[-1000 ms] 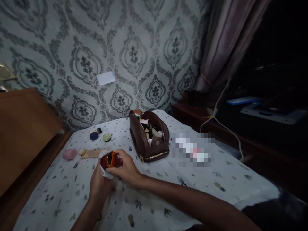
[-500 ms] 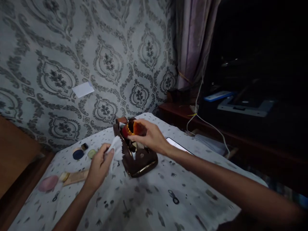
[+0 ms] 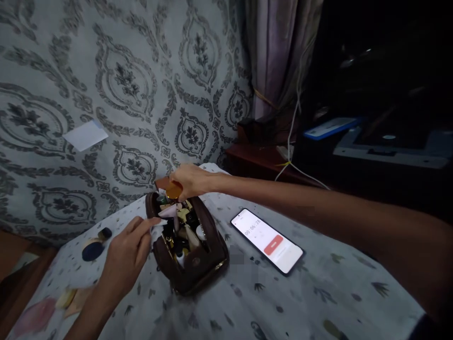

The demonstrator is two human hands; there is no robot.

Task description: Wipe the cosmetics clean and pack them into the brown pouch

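Observation:
A dark brown zip-up cosmetic bag [image 3: 203, 271] stands unzipped on the cloth-covered surface, filled with small tubes, bottles and other cosmetics. At its far end my right hand [image 3: 192, 179] grips a round, amber-orange container [image 3: 173, 190], held just over or in the opening; its lower part is hidden. My left hand [image 3: 127, 248] is at the bag's left side, a white wipe or tissue [image 3: 157, 230] pinched in its fingers against the rim. A pale pink tube [image 3: 168, 212] lies in the bag between both hands.
Right of the bag lies a phone [image 3: 269, 243] with a running timer. On the left are a dark-blue-lidded jar [image 3: 92, 250], a small dark pot [image 3: 105, 233], a pink item [image 3: 35, 315] and a beige tube [image 3: 79, 300]. A white cable [image 3: 292, 137] hangs behind.
My right hand has moved the amber container to the bag's far end and lower. My left hand has brought the wipe to the bag's left rim. The view has shifted, uncovering the phone.

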